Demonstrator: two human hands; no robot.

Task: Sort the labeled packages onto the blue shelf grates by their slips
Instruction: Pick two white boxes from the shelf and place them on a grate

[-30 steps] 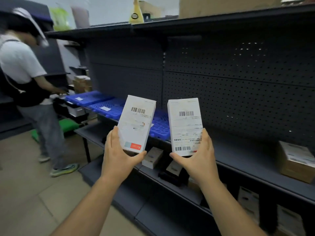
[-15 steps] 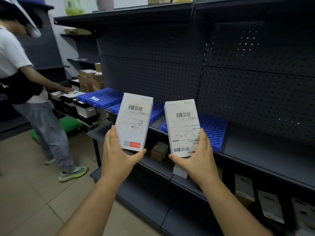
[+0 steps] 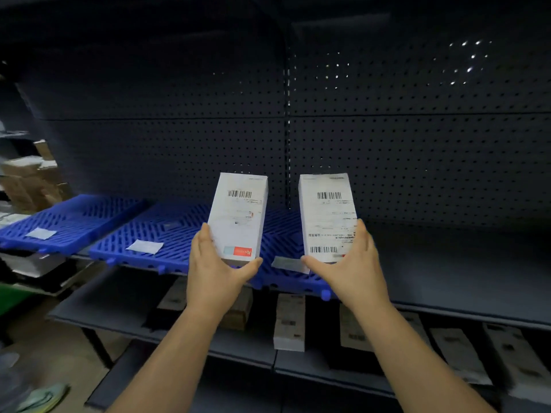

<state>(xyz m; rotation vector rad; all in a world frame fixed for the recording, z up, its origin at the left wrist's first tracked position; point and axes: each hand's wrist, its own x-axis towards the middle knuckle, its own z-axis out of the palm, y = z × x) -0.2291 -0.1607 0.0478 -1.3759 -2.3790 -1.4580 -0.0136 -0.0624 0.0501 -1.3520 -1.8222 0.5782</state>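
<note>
I hold two white labelled packages upright in front of the shelf. My left hand (image 3: 215,263) grips the left package (image 3: 238,216), which has a barcode on top and a red mark at its lower corner. My right hand (image 3: 351,263) grips the right package (image 3: 328,217), covered by a shipping slip with two barcodes. Behind them lie three blue shelf grates side by side: the left grate (image 3: 71,219), the middle grate (image 3: 167,231) and the right grate (image 3: 286,234), each with a paper slip near its front edge.
A dark pegboard (image 3: 387,144) backs the shelf; bare dark shelf (image 3: 447,263) extends right of the grates. Lower shelves hold several labelled boxes (image 3: 289,320). Cardboard boxes (image 3: 29,180) stack at far left. A shoe (image 3: 44,397) shows on the floor.
I have stepped closer and turned to face the shelf; the grates now lie right behind the packages. The other person has left view except a shoe. Both hands keep their grip.
</note>
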